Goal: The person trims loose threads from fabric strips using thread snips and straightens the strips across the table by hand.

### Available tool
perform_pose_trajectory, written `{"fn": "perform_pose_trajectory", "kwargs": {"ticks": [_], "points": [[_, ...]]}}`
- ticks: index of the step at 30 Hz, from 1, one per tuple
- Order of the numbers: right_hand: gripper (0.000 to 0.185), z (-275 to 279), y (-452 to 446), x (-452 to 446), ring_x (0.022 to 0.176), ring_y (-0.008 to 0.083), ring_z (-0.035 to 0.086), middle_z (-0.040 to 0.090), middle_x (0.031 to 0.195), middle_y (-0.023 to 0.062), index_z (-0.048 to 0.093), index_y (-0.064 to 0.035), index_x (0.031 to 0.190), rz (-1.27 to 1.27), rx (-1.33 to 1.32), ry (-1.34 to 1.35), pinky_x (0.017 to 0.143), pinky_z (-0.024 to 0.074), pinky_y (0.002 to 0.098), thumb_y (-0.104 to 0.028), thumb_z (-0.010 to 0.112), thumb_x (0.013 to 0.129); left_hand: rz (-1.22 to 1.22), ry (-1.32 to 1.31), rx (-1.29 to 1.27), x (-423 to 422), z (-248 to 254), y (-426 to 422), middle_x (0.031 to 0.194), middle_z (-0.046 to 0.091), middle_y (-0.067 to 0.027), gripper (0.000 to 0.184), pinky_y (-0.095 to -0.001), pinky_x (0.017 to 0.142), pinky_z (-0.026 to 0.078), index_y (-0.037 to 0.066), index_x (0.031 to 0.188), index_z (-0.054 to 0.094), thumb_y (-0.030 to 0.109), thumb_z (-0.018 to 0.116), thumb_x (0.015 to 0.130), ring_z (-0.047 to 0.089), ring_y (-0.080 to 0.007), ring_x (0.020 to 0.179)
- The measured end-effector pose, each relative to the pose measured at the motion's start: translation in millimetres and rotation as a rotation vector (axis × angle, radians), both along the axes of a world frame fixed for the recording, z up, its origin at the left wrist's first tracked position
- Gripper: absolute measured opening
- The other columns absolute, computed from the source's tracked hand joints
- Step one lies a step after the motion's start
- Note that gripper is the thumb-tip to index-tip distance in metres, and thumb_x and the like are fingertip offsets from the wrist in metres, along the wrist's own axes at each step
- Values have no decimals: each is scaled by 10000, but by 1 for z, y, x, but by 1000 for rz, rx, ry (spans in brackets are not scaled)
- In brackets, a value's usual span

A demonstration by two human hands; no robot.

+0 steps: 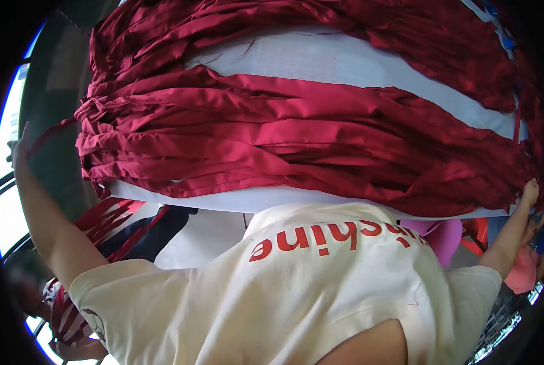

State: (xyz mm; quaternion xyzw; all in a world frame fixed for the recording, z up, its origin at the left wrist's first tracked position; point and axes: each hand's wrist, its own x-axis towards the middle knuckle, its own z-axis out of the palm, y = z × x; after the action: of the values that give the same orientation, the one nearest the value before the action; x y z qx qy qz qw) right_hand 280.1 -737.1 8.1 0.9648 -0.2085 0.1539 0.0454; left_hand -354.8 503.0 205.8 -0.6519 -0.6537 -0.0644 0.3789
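Observation:
Long lengths of dark red fabric (272,137) lie gathered in folds across a white-covered table (320,55). At the far left, my left hand (21,147) is raised beyond the bundle's end, closed on a narrow red strip (58,126) that runs back to the fabric. My right hand (530,192) is at the far right end of the same bundle, its fingers pinched together on the fabric's edge; their detail is small. A second red bundle (442,55) curves along the table's far side.
Another person's hands (80,349) and red strips are at the lower left. More people's arms (542,228) show at the lower right, beside a pink object (445,240). Red strips (104,219) and dark cloth (156,234) hang below the table's near edge.

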Motion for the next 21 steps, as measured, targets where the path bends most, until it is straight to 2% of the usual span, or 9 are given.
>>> {"fn": "perform_pose_trajectory", "kwargs": {"ticks": [2, 3, 6, 7, 11, 14, 15, 18, 21], "points": [[584, -1, -11, 6, 1042, 375, 518, 571, 1103, 183, 583, -74, 1095, -3, 36, 63, 884, 389, 448, -543, 369, 821, -436, 247, 84, 43, -11, -24, 1254, 455, -181, 664, -392, 973, 347, 68, 1274, 422, 558, 461, 827, 425, -286, 1183], [586, -1, -8, 6, 1038, 367, 522, 576, 1097, 177, 586, -75, 1089, -2, -74, 22, 882, 391, 441, -551, 379, 818, -737, -10, -122, 74, -29, -54, 1227, 499, -141, 576, -367, 978, 337, 97, 1227, 491, 510, 509, 826, 462, -270, 1151], [577, 12, 45, -6, 1021, 336, 539, 593, 1074, 154, 597, -78, 1070, 93, -221, -100, 873, 400, 413, -561, 416, 811, -1307, -168, -847, 166, -77, -219, 931, 600, -73, 253, -268, 795, 417, 48, 993, 631, 205, 638, 795, 565, -162, 887], [564, 18, 66, -1, 1011, 320, 548, 601, 1061, 143, 601, -78, 1062, 183, -146, -138, 867, 406, 399, -554, 434, 811, -1183, -179, -1114, 187, -91, -260, 866, 584, -56, 227, -254, 741, 426, 42, 958, 641, 180, 659, 779, 552, -134, 821], [455, 33, 177, -12, 932, 204, 586, 633, 970, 76, 612, -78, 1027, 561, 213, -267, 804, 434, 314, -475, 525, 822, -1356, -36, -1384, 227, -133, -325, 785, 495, -20, 201, -248, 614, 392, 44, 929, 646, 149, 671, 758, 494, -100, 714], [250, 36, 234, -32, 931, 130, 570, 609, 1004, 95, 606, -31, 1018, 948, 489, -360, 827, 448, 247, -227, 565, 868, -1378, 44, -1508, 247, -153, -319, 803, 499, -20, 201, -243, 615, 396, 35, 919, 639, 145, 676, 755, 500, -101, 734], [223, 45, 255, -51, 928, 128, 571, 604, 1008, 100, 603, -20, 1016, 993, 411, -336, 823, 454, 241, -183, 559, 871, -1302, -13, -1640, 251, -156, -315, 797, 515, -7, 200, -222, 586, 409, 61, 926, 638, 203, 654, 786, 511, -87, 696], [199, 69, 307, -105, 893, 120, 579, 599, 992, 86, 597, -17, 1035, 1062, 313, -311, 768, 472, 229, -123, 546, 875, -826, -381, -1645, 269, -126, -331, 806, 542, 2, 229, -197, 552, 416, 95, 967, 622, 271, 617, 821, 512, -69, 637], [234, 87, 340, -136, 826, 133, 572, 597, 983, 74, 589, -32, 1078, 1114, 206, -335, 752, 438, 237, -147, 473, 911, -1070, -1424, -996, 291, -147, -265, 866, 580, -21, 293, -191, 635, 452, 82, 1031, 583, 317, 566, 856, 563, -85, 738]]}}
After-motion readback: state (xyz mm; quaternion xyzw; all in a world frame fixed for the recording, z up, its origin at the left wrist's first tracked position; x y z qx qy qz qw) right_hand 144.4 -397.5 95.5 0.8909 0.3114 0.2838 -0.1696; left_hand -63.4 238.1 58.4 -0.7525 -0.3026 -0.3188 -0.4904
